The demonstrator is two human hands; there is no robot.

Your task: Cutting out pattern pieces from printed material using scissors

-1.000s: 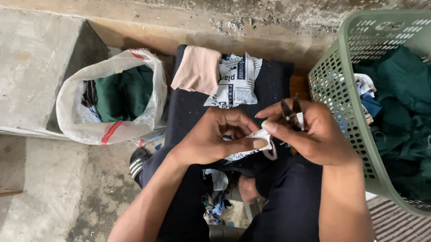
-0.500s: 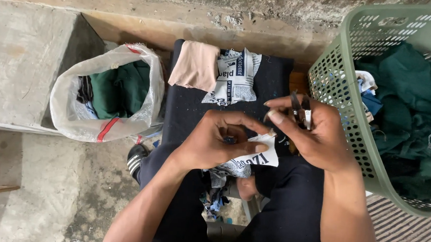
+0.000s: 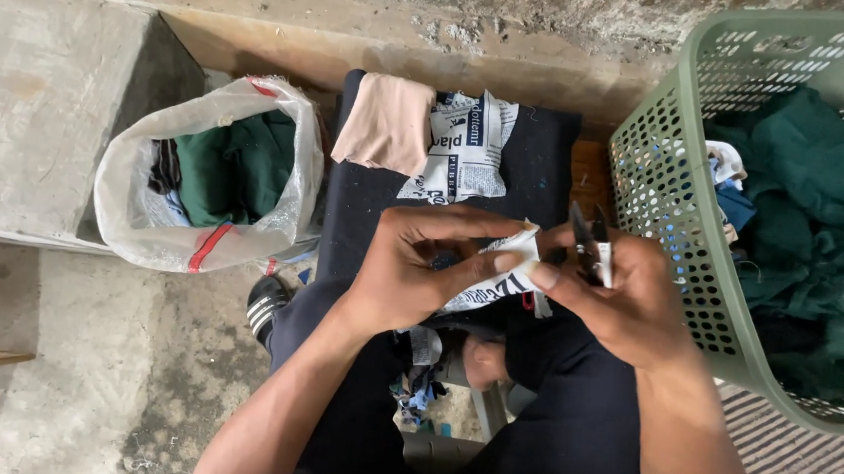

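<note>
Head view: hands (image 3: 420, 276) w/ cloth scrap (image 3: 497, 281) over concrete floor (image 3: 73, 362).

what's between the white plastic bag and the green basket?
In the head view, between the bag and basket: a dark cloth with a pink piece and a printed white piece lying on it.

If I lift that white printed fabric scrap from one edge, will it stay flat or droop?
Likely droop: the printed scrap already bends between the left hand and right hand. Probably very light, since fingertips alone carry it. The snips in the right hand may snag it.
</note>
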